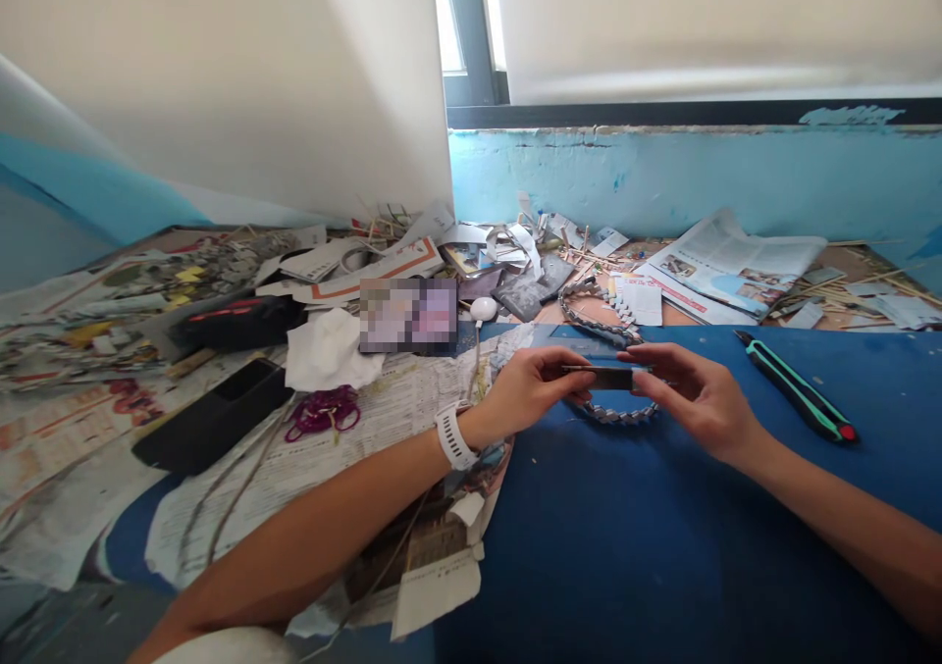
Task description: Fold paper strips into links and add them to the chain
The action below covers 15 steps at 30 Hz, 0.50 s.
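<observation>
A short, dark flat strip [612,378] is held level between both hands above the blue table surface [589,527]. My left hand [536,387] pinches its left end between thumb and fingers, a white watch strap [454,438] on the wrist. My right hand [696,394] grips the other end, thumb below and fingers above. What the strip is made of, I cannot tell. Behind and beneath the hands lies a grey-white zigzag folded chain [618,415], partly hidden by them. To the right rests a black and green cutter [799,386] with a red end.
Newspaper [736,267], paper scraps and thin sticks cover the back of the table. On the left are a black case [213,419], crumpled white tissue [330,350], purple cord [324,414], a blurred-out flat item [408,316] and a white earbud case [484,309].
</observation>
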### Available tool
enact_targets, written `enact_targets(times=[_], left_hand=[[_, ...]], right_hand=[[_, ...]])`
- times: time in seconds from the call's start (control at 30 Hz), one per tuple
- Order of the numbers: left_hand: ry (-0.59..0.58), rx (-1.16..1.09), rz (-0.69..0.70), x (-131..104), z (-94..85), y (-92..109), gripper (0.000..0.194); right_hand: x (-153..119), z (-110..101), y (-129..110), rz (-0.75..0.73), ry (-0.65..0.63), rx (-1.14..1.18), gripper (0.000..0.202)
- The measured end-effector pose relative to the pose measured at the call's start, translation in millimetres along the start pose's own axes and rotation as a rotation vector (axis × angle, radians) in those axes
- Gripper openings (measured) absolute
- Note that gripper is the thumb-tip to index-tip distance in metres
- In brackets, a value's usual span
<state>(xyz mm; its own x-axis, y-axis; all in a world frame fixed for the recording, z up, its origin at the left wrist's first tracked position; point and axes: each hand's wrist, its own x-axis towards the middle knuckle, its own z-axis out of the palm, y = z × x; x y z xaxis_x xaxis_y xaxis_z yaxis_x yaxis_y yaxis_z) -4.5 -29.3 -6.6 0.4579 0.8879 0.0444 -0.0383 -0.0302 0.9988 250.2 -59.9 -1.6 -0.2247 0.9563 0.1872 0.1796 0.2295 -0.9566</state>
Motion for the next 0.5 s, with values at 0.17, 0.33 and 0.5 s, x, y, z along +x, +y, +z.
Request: enact_targets(times=[0.17,0.33,0.5], left_hand=[[-0.028,-0.013,-0.029,1,-0.8,1,0.034],[-0.009,-0.043,-0.027,0,-0.2,10,0.034],[-0.032,-0.129,-0.106,-1,-1.2,18,0.036]], right_hand=[[6,4,6,0.006,0.103,-0.091,0.023],[5,1,2,-0.052,0.093,-0.095,0.024],[4,-5,-2,-0.368,-0.142,-0.353,0.048]])
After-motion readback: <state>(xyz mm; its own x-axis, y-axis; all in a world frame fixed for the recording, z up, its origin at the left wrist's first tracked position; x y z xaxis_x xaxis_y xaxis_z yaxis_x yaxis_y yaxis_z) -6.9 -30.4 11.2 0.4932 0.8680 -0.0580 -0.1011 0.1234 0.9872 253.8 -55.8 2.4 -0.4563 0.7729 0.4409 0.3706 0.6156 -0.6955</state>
